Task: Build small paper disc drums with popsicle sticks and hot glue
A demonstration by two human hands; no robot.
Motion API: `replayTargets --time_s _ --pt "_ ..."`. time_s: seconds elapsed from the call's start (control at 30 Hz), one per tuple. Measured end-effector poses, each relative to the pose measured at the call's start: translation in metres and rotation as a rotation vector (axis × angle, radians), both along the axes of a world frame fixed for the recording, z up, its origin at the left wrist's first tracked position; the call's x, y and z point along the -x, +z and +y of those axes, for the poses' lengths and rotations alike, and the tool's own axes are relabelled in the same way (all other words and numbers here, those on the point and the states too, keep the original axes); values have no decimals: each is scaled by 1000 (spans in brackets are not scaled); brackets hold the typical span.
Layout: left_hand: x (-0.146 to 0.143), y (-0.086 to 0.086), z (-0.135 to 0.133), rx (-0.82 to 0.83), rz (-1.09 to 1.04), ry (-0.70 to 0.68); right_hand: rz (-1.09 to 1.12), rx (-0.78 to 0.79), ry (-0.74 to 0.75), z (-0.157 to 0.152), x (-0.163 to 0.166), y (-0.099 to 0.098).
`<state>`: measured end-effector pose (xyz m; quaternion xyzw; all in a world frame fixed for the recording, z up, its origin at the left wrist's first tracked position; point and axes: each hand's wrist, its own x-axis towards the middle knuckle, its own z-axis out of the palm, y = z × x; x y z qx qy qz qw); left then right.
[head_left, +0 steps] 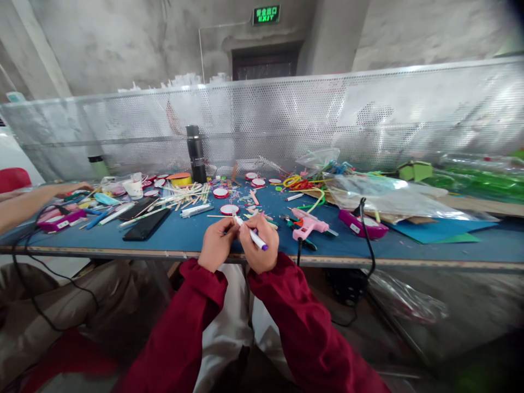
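A white marker [257, 240] with a purple end is gripped in my right hand [264, 254], slanting with its tip up and to the left. My left hand [215, 244] is closed in a pinch close to that tip; anything between its fingers is hidden or too small to name. Just beyond both hands lies a round white disc [230, 209] with a red rim. A thin stick [216, 216] rests beside the disc, next to my left hand. To the right of my right hand sits a pink glue gun [309, 225], with pliers [308, 244] partly under it.
A black phone [147, 224], pens [196, 210] and scattered sticks [186, 195] lie on the left. At the back stands a black bottle [196, 154] before a perforated metal screen [262, 125]. Plastic bags [368, 191] and purple tape [362, 224] occupy the right. Another person's arm [36, 199] reaches in from the left.
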<state>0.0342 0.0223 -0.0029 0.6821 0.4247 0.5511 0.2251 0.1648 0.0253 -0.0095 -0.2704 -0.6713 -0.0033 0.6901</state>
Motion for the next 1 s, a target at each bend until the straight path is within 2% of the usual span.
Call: replayTargets --time_s 1.0 --pt "0 -1 1 4 7 25 1 -15 -5 -1 1 0"
